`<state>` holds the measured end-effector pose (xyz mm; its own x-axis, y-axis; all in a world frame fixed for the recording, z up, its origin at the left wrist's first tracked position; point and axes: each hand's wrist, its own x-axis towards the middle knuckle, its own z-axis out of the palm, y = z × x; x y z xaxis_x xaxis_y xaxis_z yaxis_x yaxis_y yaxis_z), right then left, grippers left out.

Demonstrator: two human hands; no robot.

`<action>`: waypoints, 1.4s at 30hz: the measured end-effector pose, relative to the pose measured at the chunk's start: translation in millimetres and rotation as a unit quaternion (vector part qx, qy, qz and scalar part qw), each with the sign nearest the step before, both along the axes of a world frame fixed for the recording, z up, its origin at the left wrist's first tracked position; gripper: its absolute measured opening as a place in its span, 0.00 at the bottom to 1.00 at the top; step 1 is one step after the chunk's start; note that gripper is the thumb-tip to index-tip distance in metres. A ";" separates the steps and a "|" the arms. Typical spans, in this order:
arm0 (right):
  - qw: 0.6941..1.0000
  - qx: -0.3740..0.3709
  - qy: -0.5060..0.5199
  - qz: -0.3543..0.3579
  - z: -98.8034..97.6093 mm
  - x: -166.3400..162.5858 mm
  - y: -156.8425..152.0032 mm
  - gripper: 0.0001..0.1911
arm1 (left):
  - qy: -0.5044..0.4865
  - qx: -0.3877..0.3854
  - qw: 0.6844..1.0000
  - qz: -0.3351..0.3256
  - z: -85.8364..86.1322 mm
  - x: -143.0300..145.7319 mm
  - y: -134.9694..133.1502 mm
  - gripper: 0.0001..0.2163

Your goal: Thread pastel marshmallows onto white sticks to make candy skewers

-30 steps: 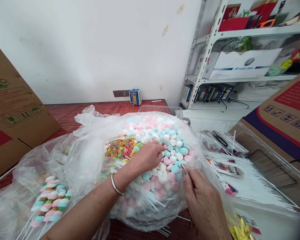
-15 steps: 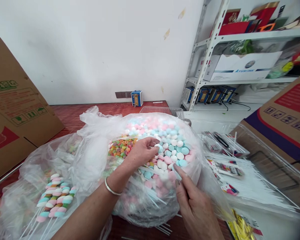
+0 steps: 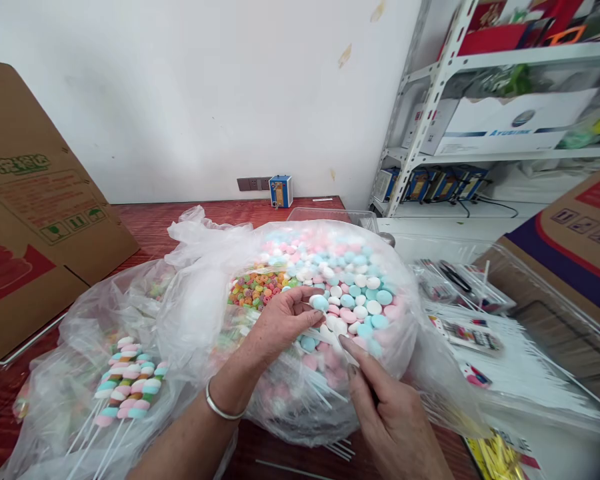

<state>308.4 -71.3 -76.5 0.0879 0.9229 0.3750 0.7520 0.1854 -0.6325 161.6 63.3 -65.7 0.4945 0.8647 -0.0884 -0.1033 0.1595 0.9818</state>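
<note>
My left hand (image 3: 293,317), with a bangle on its wrist, pinches a pale blue candy marshmallow (image 3: 320,303) above the pile. Close to it, my right hand (image 3: 390,400) has thumb and forefinger closed on a thin white stick (image 3: 341,341), whose tip points toward that marshmallow. Under both hands, a round container lined with a clear plastic bag (image 3: 410,333) holds pink, white and blue marshmallows (image 3: 374,307) and colourful ring gummies (image 3: 260,288). Loose white sticks (image 3: 323,390) lie on its near side. Finished-looking marshmallow skewers (image 3: 130,387) rest on plastic at the left.
Cardboard boxes stand left (image 3: 45,200) and right (image 3: 570,233). A clear bin (image 3: 505,400) of white sticks and small packets is at the right, near a gold packet (image 3: 495,457). A small blue-white device (image 3: 281,191) stands by the wall; a metal shelf (image 3: 430,100) is behind.
My left hand has lifted a blue marshmallow from the pile and turned it toward my right hand. The view has shifted slightly, moving the scene a little to the right.
</note>
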 end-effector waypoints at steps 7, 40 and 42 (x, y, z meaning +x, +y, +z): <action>1.000 -0.015 0.020 0.002 -3.2 -1.4 -0.3 0.22 | 0.015 0.027 0.999 0.041 -1.8 5.3 1.5 0.16; 0.995 -0.063 0.018 -0.074 1.2 -18.9 52.2 0.15 | 0.266 0.353 0.890 0.116 -4.9 -21.3 -22.0 0.23; 0.995 -0.063 -0.020 -0.074 4.8 -14.9 56.4 0.15 | 0.318 0.404 0.840 0.174 -3.0 -34.4 -1.4 0.19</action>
